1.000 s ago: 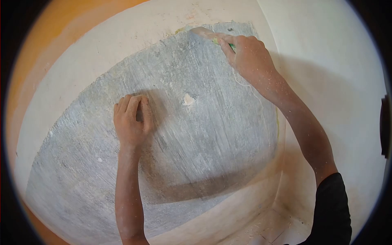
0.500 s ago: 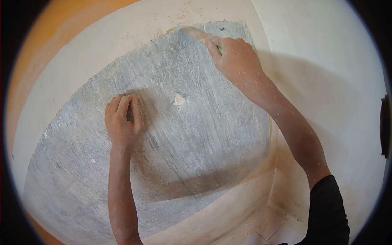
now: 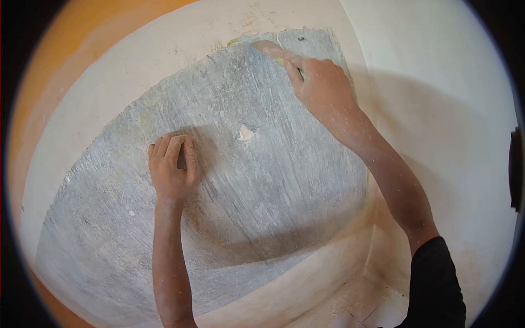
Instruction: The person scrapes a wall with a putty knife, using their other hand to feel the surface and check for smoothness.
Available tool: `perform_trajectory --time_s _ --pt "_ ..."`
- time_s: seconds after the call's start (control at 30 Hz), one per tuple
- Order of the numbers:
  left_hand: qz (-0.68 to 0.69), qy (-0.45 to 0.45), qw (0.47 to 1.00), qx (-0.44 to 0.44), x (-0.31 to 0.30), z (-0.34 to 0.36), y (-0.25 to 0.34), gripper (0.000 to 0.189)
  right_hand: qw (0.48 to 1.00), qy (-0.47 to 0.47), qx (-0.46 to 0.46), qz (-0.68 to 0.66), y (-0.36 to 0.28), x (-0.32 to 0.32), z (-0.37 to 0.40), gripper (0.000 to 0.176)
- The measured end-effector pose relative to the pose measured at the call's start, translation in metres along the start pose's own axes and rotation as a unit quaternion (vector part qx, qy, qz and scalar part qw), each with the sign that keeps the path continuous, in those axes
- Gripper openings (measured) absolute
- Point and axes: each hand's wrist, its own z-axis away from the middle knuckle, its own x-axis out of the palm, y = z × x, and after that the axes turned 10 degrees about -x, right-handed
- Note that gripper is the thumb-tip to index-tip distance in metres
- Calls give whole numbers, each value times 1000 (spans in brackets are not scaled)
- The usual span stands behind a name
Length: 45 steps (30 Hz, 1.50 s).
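Note:
My right hand (image 3: 324, 87) grips a scraper (image 3: 269, 50) with a green handle, its dusty blade lying against the wall at the upper edge of a large grey scraped patch (image 3: 257, 180). My left hand (image 3: 173, 168) rests flat on that grey patch, fingers together and slightly curled, holding nothing. A small pale chip (image 3: 245, 132) sits in the grey patch between the two hands. White dust speckles both forearms.
Cream paint (image 3: 136, 76) surrounds the grey patch, with an orange band (image 3: 49, 71) at the upper left. A second cream wall (image 3: 448, 109) meets it in a corner at the right. Dusty floor (image 3: 355, 306) shows at the bottom right.
The right hand with the scraper slid left along the patch's top edge, then back a little to the right. The left hand shifted slightly with the view and stays pressed on the wall.

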Motion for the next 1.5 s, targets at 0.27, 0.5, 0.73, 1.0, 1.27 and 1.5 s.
perform_trajectory --time_s 0.27,0.5,0.73,1.0,1.27,1.5 --pt "7 -5 1000 6 -2 4 3 2 999 -23 23 -25 8 -4 -6 34" --pt "5 -25 1000 -9 -1 5 6 5 1000 -14 -24 3 14 -1 -3 37" --pt "1 -15 1000 19 0 7 5 4 999 -23 -23 40 10 -6 -11 37" --pt "15 -30 999 -1 -5 7 4 5 998 -58 8 -31 1 -12 -5 34" --pt "13 -34 999 1 -3 5 8 2 999 -36 -26 -25 -6 -18 -17 30" --pt "9 -49 999 -10 -11 6 11 4 997 -70 -2 -30 -13 -18 -21 36"
